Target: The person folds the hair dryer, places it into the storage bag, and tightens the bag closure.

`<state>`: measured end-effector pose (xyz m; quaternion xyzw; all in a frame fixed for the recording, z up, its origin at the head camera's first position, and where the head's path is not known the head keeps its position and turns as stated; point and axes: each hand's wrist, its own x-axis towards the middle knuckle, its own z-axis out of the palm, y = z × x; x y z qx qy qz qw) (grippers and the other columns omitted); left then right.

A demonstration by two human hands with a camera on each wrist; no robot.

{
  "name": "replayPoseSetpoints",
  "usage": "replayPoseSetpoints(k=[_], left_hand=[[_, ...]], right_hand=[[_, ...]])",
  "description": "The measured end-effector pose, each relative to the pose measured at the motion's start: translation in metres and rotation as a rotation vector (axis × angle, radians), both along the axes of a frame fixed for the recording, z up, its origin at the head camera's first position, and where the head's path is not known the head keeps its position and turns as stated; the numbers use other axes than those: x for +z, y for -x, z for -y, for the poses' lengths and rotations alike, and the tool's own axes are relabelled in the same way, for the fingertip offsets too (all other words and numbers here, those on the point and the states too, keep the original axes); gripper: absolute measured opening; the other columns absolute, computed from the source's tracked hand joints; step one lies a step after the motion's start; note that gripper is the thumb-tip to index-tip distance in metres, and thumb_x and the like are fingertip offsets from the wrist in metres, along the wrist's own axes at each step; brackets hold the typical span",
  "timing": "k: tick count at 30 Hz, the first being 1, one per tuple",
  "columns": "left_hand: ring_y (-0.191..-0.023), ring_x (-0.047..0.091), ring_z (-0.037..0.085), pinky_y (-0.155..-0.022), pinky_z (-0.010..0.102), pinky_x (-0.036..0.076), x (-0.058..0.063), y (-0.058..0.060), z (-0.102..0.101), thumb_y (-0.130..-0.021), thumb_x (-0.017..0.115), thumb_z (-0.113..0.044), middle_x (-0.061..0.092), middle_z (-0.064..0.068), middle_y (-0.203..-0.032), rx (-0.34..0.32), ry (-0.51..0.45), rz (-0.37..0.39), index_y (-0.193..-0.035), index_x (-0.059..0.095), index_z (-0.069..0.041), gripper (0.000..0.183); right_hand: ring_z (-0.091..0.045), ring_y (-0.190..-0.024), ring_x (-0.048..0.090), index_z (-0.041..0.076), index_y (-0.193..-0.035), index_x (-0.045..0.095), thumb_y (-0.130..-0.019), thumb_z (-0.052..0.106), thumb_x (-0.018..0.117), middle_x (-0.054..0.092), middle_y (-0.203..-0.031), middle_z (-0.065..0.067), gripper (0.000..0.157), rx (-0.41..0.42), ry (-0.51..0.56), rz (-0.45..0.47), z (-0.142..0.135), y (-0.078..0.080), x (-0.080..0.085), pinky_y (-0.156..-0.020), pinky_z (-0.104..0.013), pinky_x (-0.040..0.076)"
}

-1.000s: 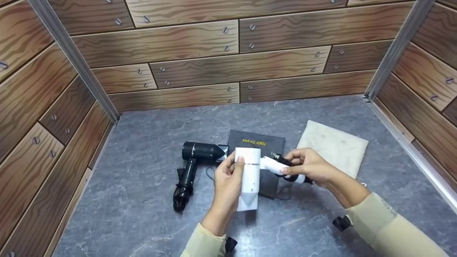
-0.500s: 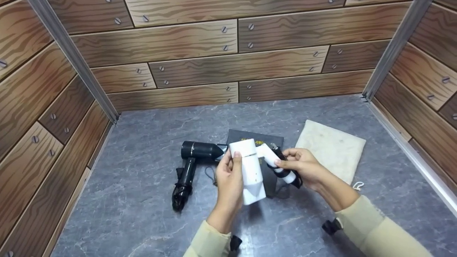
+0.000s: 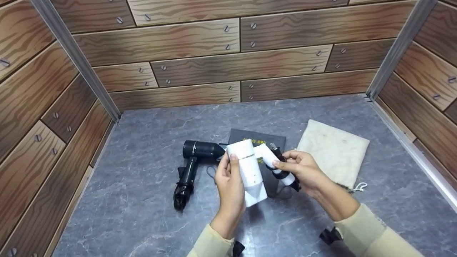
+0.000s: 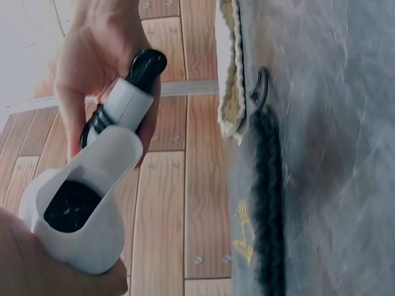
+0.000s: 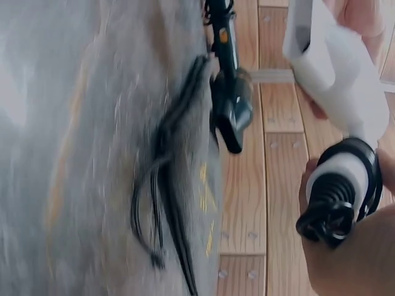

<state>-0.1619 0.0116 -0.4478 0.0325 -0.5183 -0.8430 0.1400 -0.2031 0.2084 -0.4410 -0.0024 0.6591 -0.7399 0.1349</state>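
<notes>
Both hands hold a white hair dryer (image 3: 251, 167) above the table. My left hand (image 3: 231, 185) grips its barrel near the rear end, thumb on top. My right hand (image 3: 303, 171) pinches the white handle, which has its black cord (image 3: 282, 171) wound around it. In the left wrist view the nozzle opening of the white hair dryer (image 4: 105, 160) faces the camera, dark inside. The right wrist view shows the handle's end with the coiled cord (image 5: 330, 222). Beneath them lies a dark grey pouch (image 3: 241, 135) with yellow "Hair Dryer" lettering, partly hidden by the dryer and hands.
A black hair dryer (image 3: 203, 150) lies left of the hands, its cord bundled on its handle (image 3: 184, 192). To the right is a cream drawstring pouch (image 3: 334, 151). Wood-patterned walls (image 3: 196, 71) enclose the grey marbled table (image 3: 142, 178).
The white hair dryer has tilted from nearly straight, its nozzle end swinging right. Its handle now slopes more steeply, and the right hand has shifted slightly left with it.
</notes>
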Motion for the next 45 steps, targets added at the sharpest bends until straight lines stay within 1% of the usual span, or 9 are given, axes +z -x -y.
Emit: replayPoseSetpoints(k=[5,8,13,16,19,24,32,39,45], left_hand=[[-0.107,0.069,0.025,-0.087,0.037,0.063,-0.002,-0.002,-0.009,-0.116,0.044,-0.027,0.066,0.022,-0.133,0.015,-0.047,-0.031,-0.159,0.040,-0.001,0.051],[-0.108,0.069,0.024,-0.088,0.034,0.063,-0.001,-0.001,-0.008,-0.116,0.044,-0.027,0.065,0.021,-0.134,0.008,-0.036,-0.031,-0.158,0.041,0.000,0.051],[-0.119,0.066,0.023,-0.096,0.032,0.059,-0.001,0.003,-0.007,-0.115,0.046,-0.026,0.060,0.023,-0.145,-0.045,-0.027,-0.012,-0.161,0.034,0.004,0.056],[-0.119,0.066,0.023,-0.098,0.033,0.059,-0.003,0.003,-0.007,-0.114,0.049,-0.027,0.060,0.024,-0.144,-0.069,-0.016,0.027,-0.161,0.032,0.003,0.058],[-0.117,0.066,0.022,-0.099,0.035,0.058,-0.004,0.004,-0.006,-0.113,0.052,-0.029,0.061,0.021,-0.143,-0.094,0.000,0.059,-0.161,0.034,0.000,0.058],[-0.120,0.064,0.023,-0.104,0.037,0.056,-0.006,0.005,-0.005,-0.110,0.058,-0.026,0.061,0.019,-0.140,-0.128,0.001,0.047,-0.154,0.041,-0.002,0.053],[-0.123,0.063,0.028,-0.101,0.040,0.057,-0.005,0.001,-0.005,-0.101,0.072,-0.021,0.059,0.021,-0.139,-0.149,0.085,0.038,-0.152,0.043,-0.004,0.061],[-0.115,0.068,0.027,-0.096,0.040,0.060,-0.009,-0.001,-0.005,-0.099,0.073,-0.015,0.063,0.022,-0.133,-0.169,0.083,0.024,-0.145,0.048,0.000,0.055],[-0.109,0.071,0.026,-0.091,0.041,0.063,-0.012,-0.005,-0.008,-0.090,0.082,-0.007,0.066,0.022,-0.129,-0.222,0.099,0.034,-0.142,0.051,0.002,0.062]], right_hand=[[-0.015,-0.077,0.074,0.002,-0.107,0.062,-0.097,0.009,0.077,0.077,-0.088,-0.002,0.019,-0.182,0.052,0.023,0.027,-0.019,-0.007,-0.070,-0.031,0.064],[-0.016,-0.080,0.073,-0.002,-0.113,0.061,-0.099,0.011,0.075,0.076,-0.090,-0.003,0.024,-0.240,0.080,0.022,0.036,-0.024,-0.011,-0.074,-0.032,0.064],[-0.016,-0.081,0.072,0.000,-0.111,0.059,-0.099,0.012,0.074,0.075,-0.088,-0.002,0.022,-0.256,0.106,0.052,0.031,-0.025,-0.014,-0.075,-0.032,0.062],[-0.016,-0.082,0.072,0.001,-0.109,0.060,-0.099,0.012,0.074,0.076,-0.090,-0.002,0.020,-0.257,0.117,0.059,0.026,-0.026,-0.015,-0.075,-0.033,0.062],[-0.019,-0.083,0.073,0.001,-0.109,0.062,-0.100,0.012,0.073,0.077,-0.093,-0.004,0.018,-0.255,0.133,0.061,0.022,-0.027,-0.017,-0.075,-0.035,0.062],[-0.022,-0.086,0.073,0.001,-0.110,0.064,-0.101,0.011,0.070,0.077,-0.097,-0.008,0.015,-0.243,0.156,0.063,0.017,-0.027,-0.017,-0.077,-0.038,0.063],[-0.021,-0.090,0.073,0.004,-0.104,0.064,-0.102,0.012,0.070,0.076,-0.097,-0.006,0.010,-0.244,0.177,0.047,0.016,-0.028,-0.013,-0.082,-0.038,0.062],[-0.020,-0.093,0.071,0.004,-0.101,0.064,-0.101,0.009,0.070,0.075,-0.097,-0.005,0.008,-0.277,0.186,0.028,0.017,-0.027,-0.012,-0.085,-0.035,0.061],[-0.020,-0.093,0.071,0.004,-0.104,0.065,-0.102,0.011,0.070,0.074,-0.098,-0.006,0.009,-0.300,0.199,0.024,0.015,-0.024,-0.010,-0.085,-0.036,0.062]])
